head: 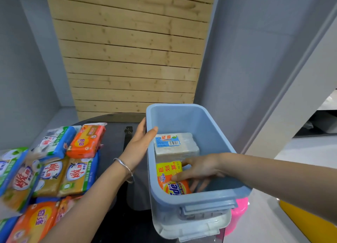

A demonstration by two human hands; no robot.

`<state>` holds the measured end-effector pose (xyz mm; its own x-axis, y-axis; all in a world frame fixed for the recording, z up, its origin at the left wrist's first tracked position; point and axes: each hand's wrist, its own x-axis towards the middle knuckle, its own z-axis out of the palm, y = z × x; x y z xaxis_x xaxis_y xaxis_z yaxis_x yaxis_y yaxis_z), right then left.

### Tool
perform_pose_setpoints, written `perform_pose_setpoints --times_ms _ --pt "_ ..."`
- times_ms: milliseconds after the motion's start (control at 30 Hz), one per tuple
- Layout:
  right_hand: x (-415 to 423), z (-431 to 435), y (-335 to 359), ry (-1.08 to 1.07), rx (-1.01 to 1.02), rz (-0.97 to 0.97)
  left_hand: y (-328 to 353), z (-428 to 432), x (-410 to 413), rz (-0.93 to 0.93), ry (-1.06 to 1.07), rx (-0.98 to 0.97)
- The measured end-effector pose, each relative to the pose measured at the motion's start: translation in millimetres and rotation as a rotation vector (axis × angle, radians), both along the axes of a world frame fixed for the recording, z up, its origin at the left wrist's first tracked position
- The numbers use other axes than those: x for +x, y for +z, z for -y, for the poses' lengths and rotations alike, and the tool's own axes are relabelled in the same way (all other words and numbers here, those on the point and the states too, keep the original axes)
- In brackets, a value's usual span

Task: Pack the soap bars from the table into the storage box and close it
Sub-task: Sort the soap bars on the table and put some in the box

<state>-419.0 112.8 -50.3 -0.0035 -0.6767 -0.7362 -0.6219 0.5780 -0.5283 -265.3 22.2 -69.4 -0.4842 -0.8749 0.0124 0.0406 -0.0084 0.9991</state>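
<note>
1. Nearest the camera, low on the left of the storage box (184, 201), wrapped soap bars (54, 169) lie crowded together on the dark counter (116, 147) — orange, blue-and-white and amber wrappers, some overlapping.
2. The storage box, pale blue and without its lid on, appears to sit on top of a clear lidded container (189, 228); how it is seated there is hard to tell.
3. Inside the box, against its far-left part, a white soap bar (175, 146) with a barcode label lies flat.
4. Just nearer than that, along the box's left wall, lies an orange and yellow soap bar (171, 178).
5. The right hand (198, 169) reaches down into the box from its right side; its fingers are spread loosely and rest on the orange and yellow bar — not closed around it.
6. The left hand (140, 142), a bangle (124, 168) on the wrist, grips the box's left rim, thumb inside and fingers outside.
7. A pink object (238, 213) shows right of the box's near end.
</note>
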Motion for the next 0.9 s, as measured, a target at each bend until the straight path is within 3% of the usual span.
perform_pose_setpoints --times_ms 100,400,733,900 --pt "-6.7 -5.1 18.2 -0.088 -0.151 -0.055 6.1 -3.8 6.9 0.084 0.022 -0.043" --pt "32.5 2.1 95.6 -0.168 -0.557 0.2 31.6 -8.2 84.1 0.113 0.12 -0.084" --pt "186.0 47.8 60.6 0.014 -0.552 0.23 35.3 5.6 232.1 0.253 0.506 -0.23" --pt "237.6 68.8 33.9 0.048 -0.507 0.156 4.9 14.2 289.5 0.347 0.603 -0.143"
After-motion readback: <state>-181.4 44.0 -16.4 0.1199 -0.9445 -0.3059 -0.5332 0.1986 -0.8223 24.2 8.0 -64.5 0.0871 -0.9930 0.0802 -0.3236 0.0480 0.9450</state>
